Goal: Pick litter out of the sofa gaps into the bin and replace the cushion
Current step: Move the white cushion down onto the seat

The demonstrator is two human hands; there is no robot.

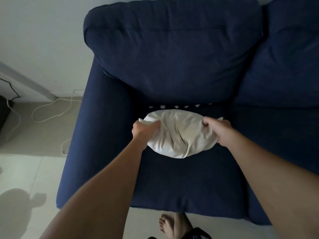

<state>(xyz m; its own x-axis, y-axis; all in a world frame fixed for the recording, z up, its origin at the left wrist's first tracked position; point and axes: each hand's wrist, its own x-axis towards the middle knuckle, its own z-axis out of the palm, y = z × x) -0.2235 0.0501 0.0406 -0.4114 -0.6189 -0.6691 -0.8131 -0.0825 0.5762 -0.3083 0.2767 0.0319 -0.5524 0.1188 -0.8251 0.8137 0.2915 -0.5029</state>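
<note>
Two hands, left hand (140,129) and right hand (218,131), each gripping one cream cushion (179,135) on one navy sofa (172,66).

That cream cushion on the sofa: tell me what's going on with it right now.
A person stands at the navy sofa and grips the cream cushion with both bare hands, the left hand bunching its left end and the right hand its right end. The cushion sits on the seat, just in front of the back cushion. Small white bits show in the gap behind it. No bin is in view.
</note>
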